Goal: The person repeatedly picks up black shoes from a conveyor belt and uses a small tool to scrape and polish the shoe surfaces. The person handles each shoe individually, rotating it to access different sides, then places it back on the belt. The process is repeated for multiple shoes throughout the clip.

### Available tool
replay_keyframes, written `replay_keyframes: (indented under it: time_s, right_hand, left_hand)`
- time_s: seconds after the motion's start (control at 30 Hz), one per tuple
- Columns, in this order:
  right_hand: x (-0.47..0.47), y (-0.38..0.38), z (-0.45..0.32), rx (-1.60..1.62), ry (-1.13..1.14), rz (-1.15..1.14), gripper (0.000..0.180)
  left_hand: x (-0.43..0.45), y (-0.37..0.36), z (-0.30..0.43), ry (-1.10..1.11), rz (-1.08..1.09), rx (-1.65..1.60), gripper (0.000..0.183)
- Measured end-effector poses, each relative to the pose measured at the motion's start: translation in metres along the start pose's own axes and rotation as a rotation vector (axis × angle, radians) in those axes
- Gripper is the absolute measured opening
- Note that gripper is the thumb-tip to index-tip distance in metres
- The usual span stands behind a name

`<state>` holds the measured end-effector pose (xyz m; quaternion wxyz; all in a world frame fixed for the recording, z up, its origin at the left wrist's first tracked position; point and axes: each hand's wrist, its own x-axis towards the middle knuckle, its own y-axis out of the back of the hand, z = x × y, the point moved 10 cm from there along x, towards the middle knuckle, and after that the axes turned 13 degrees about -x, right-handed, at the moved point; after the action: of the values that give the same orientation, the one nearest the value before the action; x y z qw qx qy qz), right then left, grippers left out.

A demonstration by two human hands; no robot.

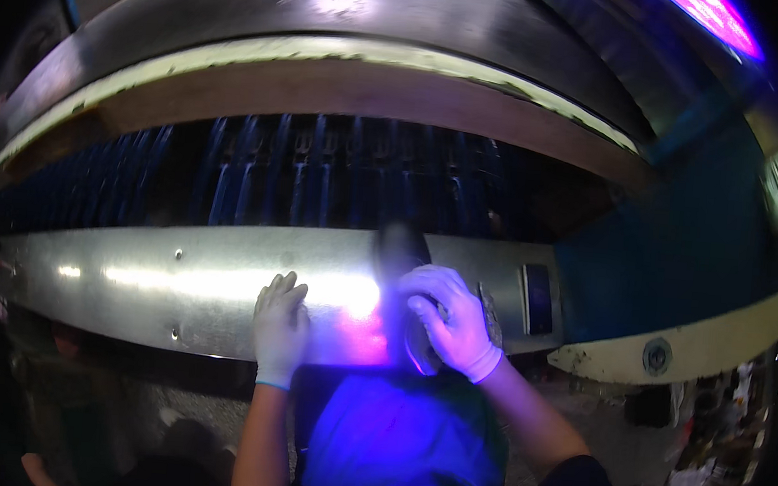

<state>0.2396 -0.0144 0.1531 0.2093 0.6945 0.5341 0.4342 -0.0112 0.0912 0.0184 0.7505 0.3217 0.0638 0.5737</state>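
Observation:
A long metal shelf (pixel 219 312) of a large machine runs across the view in front of me. My left hand (pixel 281 323), in a thin light glove with dark fingertips, lies palm down near the shelf's middle with nothing in it. My right hand (pixel 448 316), in a like glove lit violet, is at a dark, blurred item (pixel 405 258) that stretches across the shelf. Whether its fingers grip that item cannot be told. Just right of this hand lies a dark, rough-looking piece (pixel 490 312), partly hidden.
A dark phone-like rectangle (pixel 537 299) lies at the shelf's right end. Beyond the shelf are blue-lit slats (pixel 319 176) below a curved metal beam (pixel 380 9). A blue side panel (pixel 677 245) rises at the right. Part of another person's hand (pixel 35 469) shows at lower left.

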Motion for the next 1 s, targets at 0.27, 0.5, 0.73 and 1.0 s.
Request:
replay_keyframes:
  time_s: [0.27,0.5,0.73,1.0]
  right_hand:
    - [-0.163,0.138,0.045,-0.191,-0.444,0.369,0.036]
    - [-0.351,0.276,0.098,-0.253,-0.683,1.361,0.038]
    - [-0.41,0.259,0.189,0.109,-0.914,1.402,0.044]
    - [-0.389,0.175,0.16,-0.141,-1.115,0.938,0.047]
  left_hand:
    - [-0.009,-0.001,0.003,-0.03,0.034,-0.041,0.034]
    - [-0.007,-0.006,-0.009,-0.03,-0.017,0.021,0.038]
    - [-0.006,-0.007,-0.011,-0.046,-0.016,0.029,0.041]
    - [-0.008,-0.003,-0.005,0.012,0.014,-0.03,0.036]
